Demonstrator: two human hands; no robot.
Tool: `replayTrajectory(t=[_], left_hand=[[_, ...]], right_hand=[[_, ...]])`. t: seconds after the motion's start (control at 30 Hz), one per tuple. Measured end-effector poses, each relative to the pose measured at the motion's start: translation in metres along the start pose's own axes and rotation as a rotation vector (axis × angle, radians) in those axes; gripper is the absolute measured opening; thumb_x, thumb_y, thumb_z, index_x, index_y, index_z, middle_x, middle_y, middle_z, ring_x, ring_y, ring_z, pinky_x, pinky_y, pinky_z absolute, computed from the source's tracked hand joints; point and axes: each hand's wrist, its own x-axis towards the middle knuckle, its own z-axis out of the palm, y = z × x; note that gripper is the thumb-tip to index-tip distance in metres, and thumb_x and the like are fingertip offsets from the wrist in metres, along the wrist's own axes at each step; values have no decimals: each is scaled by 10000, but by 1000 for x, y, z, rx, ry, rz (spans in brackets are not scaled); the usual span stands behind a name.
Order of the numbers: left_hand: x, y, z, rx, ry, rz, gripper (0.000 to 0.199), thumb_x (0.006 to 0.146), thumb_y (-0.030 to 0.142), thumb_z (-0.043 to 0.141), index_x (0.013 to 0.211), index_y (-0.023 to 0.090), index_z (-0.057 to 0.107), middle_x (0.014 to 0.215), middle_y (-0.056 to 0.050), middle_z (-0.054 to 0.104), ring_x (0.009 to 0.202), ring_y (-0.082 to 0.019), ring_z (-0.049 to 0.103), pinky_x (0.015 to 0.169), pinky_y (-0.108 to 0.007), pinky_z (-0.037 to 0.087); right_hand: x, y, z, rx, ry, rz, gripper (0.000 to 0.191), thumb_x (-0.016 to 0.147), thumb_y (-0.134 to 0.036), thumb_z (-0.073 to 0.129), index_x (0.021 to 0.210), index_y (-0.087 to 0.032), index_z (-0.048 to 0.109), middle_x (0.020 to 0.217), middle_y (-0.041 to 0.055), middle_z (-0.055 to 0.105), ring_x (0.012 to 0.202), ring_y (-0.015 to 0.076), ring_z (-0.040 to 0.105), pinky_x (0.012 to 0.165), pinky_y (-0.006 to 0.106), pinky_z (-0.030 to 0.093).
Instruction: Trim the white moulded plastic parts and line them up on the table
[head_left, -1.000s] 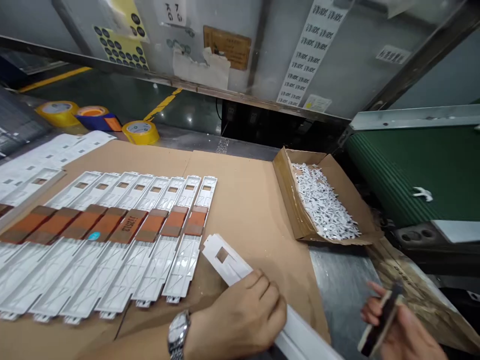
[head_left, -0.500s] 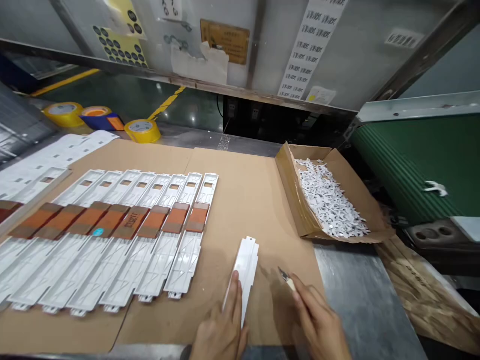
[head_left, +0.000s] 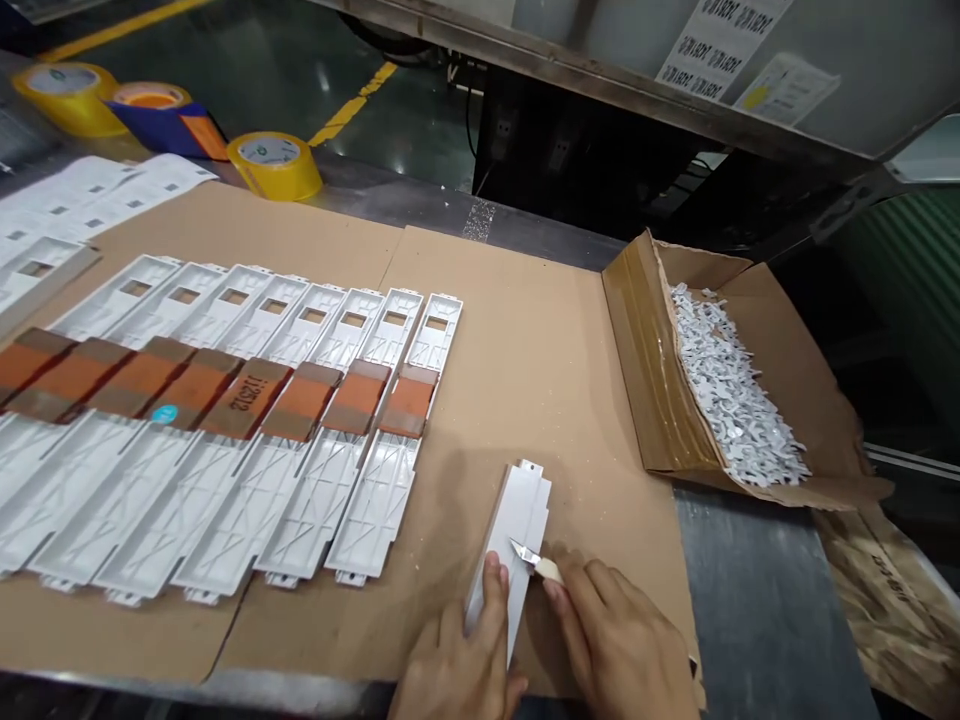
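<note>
Left hand [head_left: 456, 665] is gripping a white strip [head_left: 521, 510] on the cardboard [head_left: 525, 350]; right hand [head_left: 624, 635] is pinching a knife [head_left: 543, 567], its blade [head_left: 523, 552] lying over the strip. This piece is apparently awaiting completion; similar strips [head_left: 379, 500] are lying in a row leftward, completion unconfirmed.

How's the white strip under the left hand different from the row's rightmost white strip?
The held strip shows a smooth face; the rightmost strip shows its ribs. The left hand touches the held strip, while an orange-brown block lies across the rightmost strip. Both are white, long and narrow.
</note>
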Motion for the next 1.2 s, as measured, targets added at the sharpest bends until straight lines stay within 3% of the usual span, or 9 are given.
replayTrajectory(t=[0.27, 0.7, 1.0, 1.2], left_hand=[[1, 0, 5, -51, 3, -22, 714, 498, 515, 772, 1094, 145, 643, 1170, -59, 631, 598, -153, 545, 438, -254, 471], [1, -2, 5, -78, -11, -1, 692, 538, 513, 755, 1107, 139, 632, 1161, -72, 635, 594, -146, 545, 437, -248, 463], [-2, -2, 9, -101, 26, 11, 554, 667, 437, 654, 1116, 115, 619, 1165, -80, 632, 619, -148, 534, 462, -252, 450], [-2, -2, 14, -104, 47, 36, 438, 759, 352, 542, 1115, 108, 617, 1144, -99, 640, 606, -142, 506, 474, -250, 428]], right_hand=[[8, -2, 1, 7, 1, -10, 304, 970, -303, 308, 1057, -179, 571, 739, 25, 591, 593, 137, 560, 572, 258, 360], [11, 1, 3, -2, -29, -38, 306, 972, -317, 306, 1035, -187, 575, 707, 18, 590, 579, 126, 563, 554, 240, 361], [17, 4, -3, -96, -32, -90, 298, 966, -312, 310, 983, -209, 589, 699, 16, 574, 579, 152, 534, 571, 280, 315], [43, 12, -15, -128, -60, -178, 410, 969, -282, 233, 762, -225, 583, 626, 20, 555, 523, 178, 500, 538, 307, 272]])
